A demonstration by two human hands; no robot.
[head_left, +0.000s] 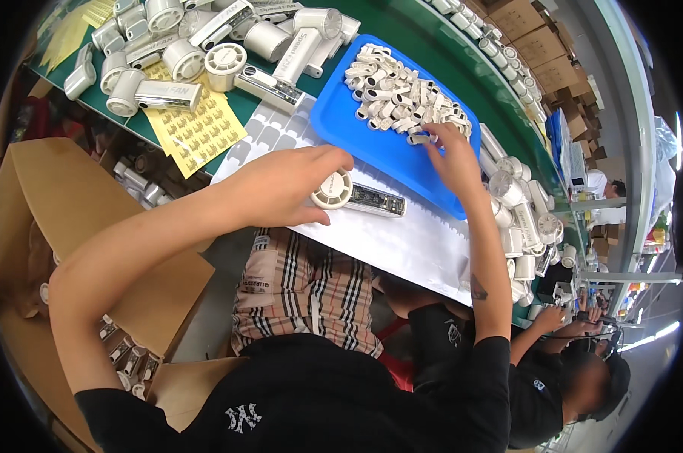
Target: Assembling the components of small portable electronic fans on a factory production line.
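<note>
My left hand (292, 181) is closed around the round head of a white handheld fan (333, 189). The fan lies across the white sheet (424, 245) at the table's near edge, its dark, shiny handle face turned up and pointing right. Over the right part of a blue tray (387, 162), my right hand (453, 157) pinches a small white plastic piece (418, 140) between thumb and fingers. A heap of similar small pieces (402, 94) fills the tray's far half.
White fans (179, 60) pile up at the far left, near yellow sticker sheets (198, 132). More fans (526, 215) lie right of the tray. An open cardboard box (100, 219) stands at my left. A co-worker (568, 385) sits at my right.
</note>
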